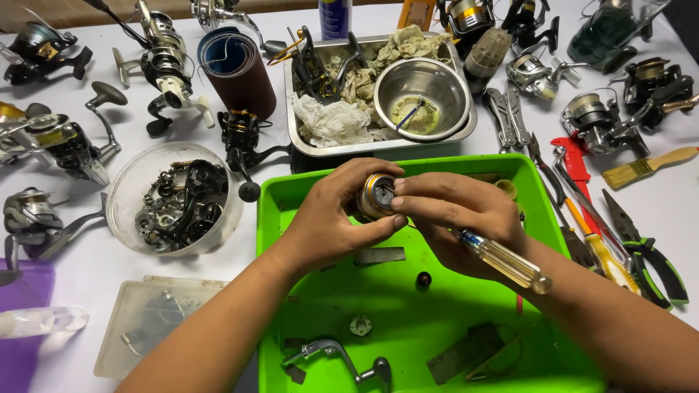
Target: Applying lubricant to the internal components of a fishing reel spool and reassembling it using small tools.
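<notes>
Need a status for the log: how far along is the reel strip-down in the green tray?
Done: a crank handle, a dark knob and small plates lie loose in the green tray; more parts fill the clear bowl.
In hand: left hand grips the gold-rimmed spool; right hand works its face, with a clear-handled screwdriver tucked in the palm.
Left: probably plenty; whole reels lie around the table.

1. White table (87, 269) carries all items.
2. Centre: green tray (271, 218); behind it, touching, a steel tray (291, 109).
3. Left: clear bowl (124, 189) of parts, plastic lid (124, 327), sandpaper roll (240, 69), several reels (58, 138).
4. Right: pliers (648, 251), brush (648, 166), yellow screwdriver (608, 255), multitool (510, 116), more reels (593, 120).
5. Far edge: blue can (335, 16).
</notes>
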